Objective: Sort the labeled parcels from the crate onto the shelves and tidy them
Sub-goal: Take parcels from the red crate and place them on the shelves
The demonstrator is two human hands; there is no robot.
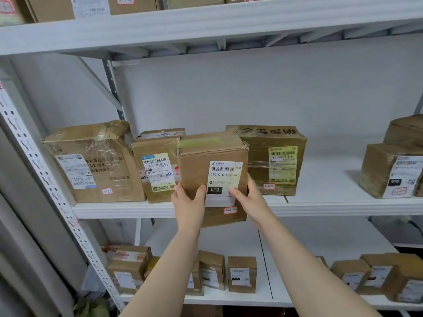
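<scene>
I hold a brown cardboard parcel (201, 161) with a white shipping label and a small red-edged tag reading 3-2-4. My left hand (188, 202) grips its lower left side, and my right hand (249, 197) grips its lower right side. The parcel is upright at the front edge of the middle shelf (332, 204), its bottom hanging below the shelf lip. Behind it stand a tall taped parcel (158, 165) on the left and a wide parcel (274, 161) tagged 3-2-3 on the right. No crate is in view.
A large crumpled box (96, 163) stands at the shelf's left end by the perforated upright (45, 177). Stacked parcels (393, 165) sit at the far right, with bare shelf between. The lower shelf (263, 296) holds several small boxes. More boxes line the top shelf (206, 21).
</scene>
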